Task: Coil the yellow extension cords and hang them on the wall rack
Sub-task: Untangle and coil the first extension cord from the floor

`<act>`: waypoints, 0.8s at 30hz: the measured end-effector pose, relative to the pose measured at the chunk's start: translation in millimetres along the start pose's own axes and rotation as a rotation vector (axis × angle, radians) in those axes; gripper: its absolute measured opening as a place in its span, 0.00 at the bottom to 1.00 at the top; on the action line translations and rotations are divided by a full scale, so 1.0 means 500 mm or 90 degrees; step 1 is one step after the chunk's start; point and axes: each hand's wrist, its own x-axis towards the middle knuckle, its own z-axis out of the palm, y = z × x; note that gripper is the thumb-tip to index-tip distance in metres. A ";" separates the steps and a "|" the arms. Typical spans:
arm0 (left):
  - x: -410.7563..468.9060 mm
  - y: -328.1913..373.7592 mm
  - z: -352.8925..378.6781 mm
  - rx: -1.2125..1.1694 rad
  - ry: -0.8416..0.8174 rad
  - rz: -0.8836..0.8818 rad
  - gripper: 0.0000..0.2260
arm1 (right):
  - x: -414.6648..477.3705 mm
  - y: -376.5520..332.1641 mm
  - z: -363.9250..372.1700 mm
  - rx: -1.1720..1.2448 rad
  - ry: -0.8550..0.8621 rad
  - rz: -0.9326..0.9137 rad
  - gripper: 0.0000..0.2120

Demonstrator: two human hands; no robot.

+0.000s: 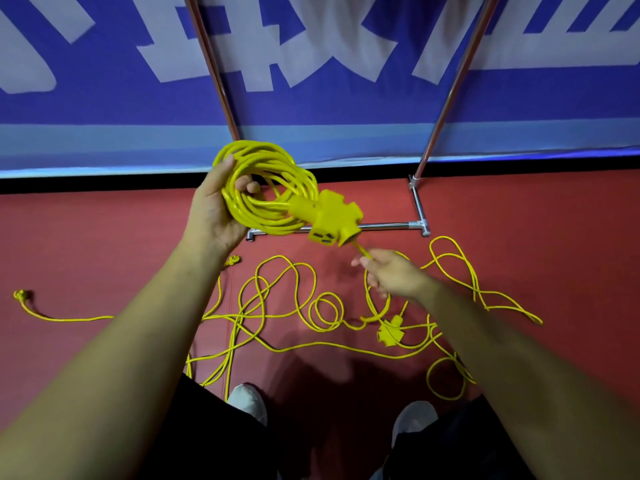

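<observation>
- The left hand [214, 209] holds the finished coil [266, 188] up in front of the body. Its fingers pass through the loops and its thumb lies over the outer turns, so this grip is closed round the bundle.
- The yellow socket block [332, 216] hangs at the coil's lower right edge, over the base bar of the rack [388, 226].
- A thin yellow tail [362, 251] runs from the block's lower corner, slanting down and to the right into the right hand [391, 275]. That grip is narrow, thumb and forefinger pinching the tail's end; the other fingers are loosely curled.
- The key relation is that the coil lies up and to the left of the right hand, joined to it by this short slanted tail. The right hand is the nearer one to secure the tail, probably by wrapping or tucking it round the bundle.
- Both forearms reach forward. The left is raised higher and the right sits lower and closer to the floor [519, 220].
- The rack's two uprights rise beyond the coil against the blue banner [311, 98]. Its hanging bar is out of view above.
- Loose cords [277, 306] sprawl on the floor below the hands, with a second socket block [391, 332] and a plug [22, 294] far left. These are not yet coiled.
</observation>
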 end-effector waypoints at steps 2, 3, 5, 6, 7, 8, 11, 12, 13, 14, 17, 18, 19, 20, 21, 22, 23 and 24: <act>0.002 -0.014 0.010 0.008 0.028 -0.009 0.06 | -0.008 -0.008 0.040 -0.045 -0.023 0.030 0.10; 0.004 -0.020 0.014 0.001 0.051 -0.017 0.06 | -0.013 -0.013 0.058 -0.071 -0.039 0.042 0.10; 0.008 -0.028 0.015 0.017 0.077 -0.022 0.09 | -0.026 -0.026 0.084 -0.137 -0.094 0.054 0.10; 0.011 -0.031 0.012 0.051 0.080 -0.021 0.08 | -0.033 -0.033 0.094 -0.182 -0.127 0.046 0.10; 0.012 -0.033 0.012 0.093 0.075 -0.018 0.04 | -0.041 -0.041 0.100 -0.233 -0.157 0.029 0.09; 0.012 -0.034 0.011 0.127 0.067 -0.016 0.02 | -0.049 -0.050 0.105 -0.284 -0.177 0.012 0.08; 0.008 -0.038 0.021 0.255 0.027 0.001 0.08 | -0.076 -0.087 0.099 -0.334 -0.169 -0.021 0.08; 0.005 -0.043 0.028 0.308 0.014 0.010 0.11 | -0.085 -0.102 0.093 -0.321 -0.165 -0.039 0.09; 0.001 -0.049 0.035 0.359 0.008 0.016 0.15 | -0.095 -0.117 0.087 -0.295 -0.168 -0.060 0.09; -0.001 -0.057 0.038 0.404 0.006 0.017 0.17 | -0.105 -0.130 0.080 -0.260 -0.184 -0.073 0.10; -0.009 -0.076 0.046 0.474 0.029 0.020 0.17 | -0.134 -0.161 0.062 -0.090 -0.273 -0.065 0.16; -0.009 -0.078 0.047 0.486 0.039 0.023 0.18 | -0.138 -0.164 0.054 -0.034 -0.283 -0.064 0.15; -0.010 -0.078 0.048 0.505 0.044 0.029 0.19 | -0.143 -0.167 0.044 0.023 -0.285 -0.063 0.15; -0.010 -0.078 0.047 0.527 0.043 0.036 0.21 | -0.146 -0.168 0.033 0.083 -0.288 -0.059 0.15; -0.011 -0.076 0.050 0.550 0.041 0.041 0.21 | -0.147 -0.170 0.023 0.144 -0.300 -0.050 0.16; -0.010 -0.076 0.050 0.565 0.044 0.045 0.20 | -0.147 -0.171 0.012 0.205 -0.316 -0.040 0.17; -0.010 -0.076 0.050 0.578 0.053 0.048 0.19 | -0.146 -0.172 0.003 0.258 -0.334 -0.031 0.17; -0.010 -0.077 0.050 0.589 0.064 0.051 0.17 | -0.146 -0.174 -0.007 0.305 -0.354 -0.030 0.19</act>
